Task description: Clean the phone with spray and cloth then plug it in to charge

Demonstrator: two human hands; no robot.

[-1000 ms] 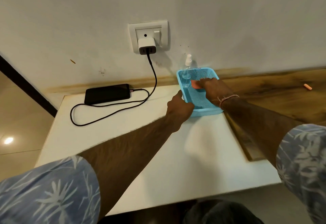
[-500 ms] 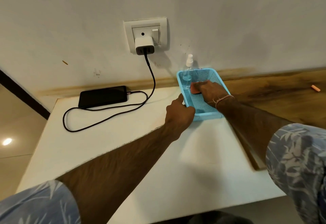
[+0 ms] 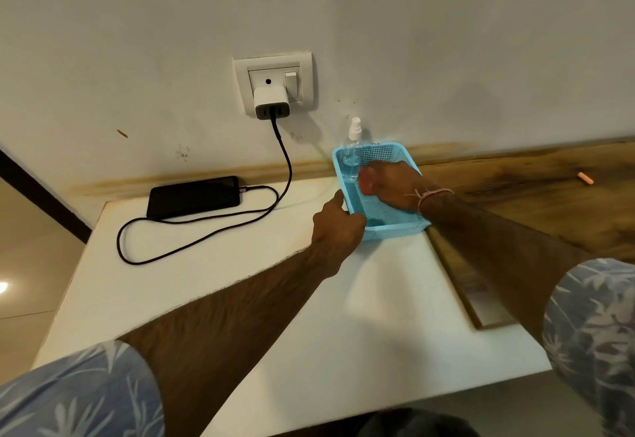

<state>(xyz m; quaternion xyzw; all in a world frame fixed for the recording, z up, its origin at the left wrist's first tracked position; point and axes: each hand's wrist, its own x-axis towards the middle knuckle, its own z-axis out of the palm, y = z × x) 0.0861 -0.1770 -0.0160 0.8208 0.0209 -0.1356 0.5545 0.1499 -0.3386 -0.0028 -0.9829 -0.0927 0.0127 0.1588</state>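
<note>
touching one blue basket, two hands; one phone, one spray bottle

Soft indoor light is filling the scene; the charger is casting a faint shadow rightward, glare is spotting the floor, and the edges are bending.

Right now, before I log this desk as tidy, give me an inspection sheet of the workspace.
Surface: white table, wooden counter on its right.
Job's things: phone flat on the table; spray bottle upright in blue basket; orange cloth under right hand.
Clutter: small orange piece on the counter.
Grippers: left hand grips the basket's left rim; right hand inside it, grip unclear.
Cables: black cable from charger to phone, looped on the table.
Surroundings: wall socket; tiled floor at left.
</note>
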